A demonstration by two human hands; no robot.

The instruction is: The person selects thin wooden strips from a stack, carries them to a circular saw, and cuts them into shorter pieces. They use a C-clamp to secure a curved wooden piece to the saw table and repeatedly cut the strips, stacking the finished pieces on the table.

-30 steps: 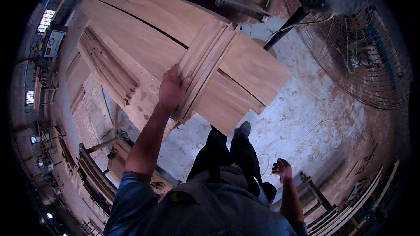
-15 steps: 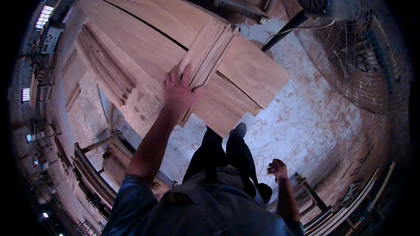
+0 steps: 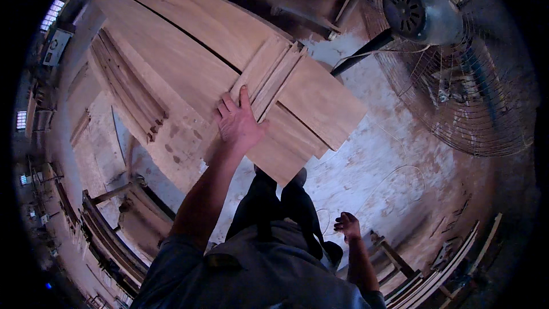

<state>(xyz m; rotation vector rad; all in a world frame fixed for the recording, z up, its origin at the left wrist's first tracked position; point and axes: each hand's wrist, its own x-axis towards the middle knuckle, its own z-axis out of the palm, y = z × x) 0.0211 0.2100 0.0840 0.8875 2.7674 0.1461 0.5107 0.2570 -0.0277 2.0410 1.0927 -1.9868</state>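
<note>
Two wide, pale brown wooden panels lie side by side with a dark gap between them, the far panel (image 3: 189, 8) and the near panel (image 3: 171, 43). Across them, close to their right end, rests a small stack of narrow wooden strips (image 3: 277, 77). My left hand (image 3: 243, 125) presses down at the near end of this stack, fingers spread, its index finger lying along the wood. Off to the right, away from the panels, my right hand (image 3: 347, 226) hangs low at my side. Its fingers are loosely bent and apart, with nothing visible in them.
Several grooved wooden lengths (image 3: 126, 83) lie on the worktop left of the panels. A large caged fan (image 3: 420, 14) stands at the far right. Stacked timber (image 3: 111, 234) is at lower left, more long strips (image 3: 440, 272) at lower right. A thin cable (image 3: 409, 166) trails over the dusty floor.
The view has shifted slightly, so the panels and fan sit a little further left. My left hand stays on the strip stack, its index finger now straighter. My right hand still hangs at my side.
</note>
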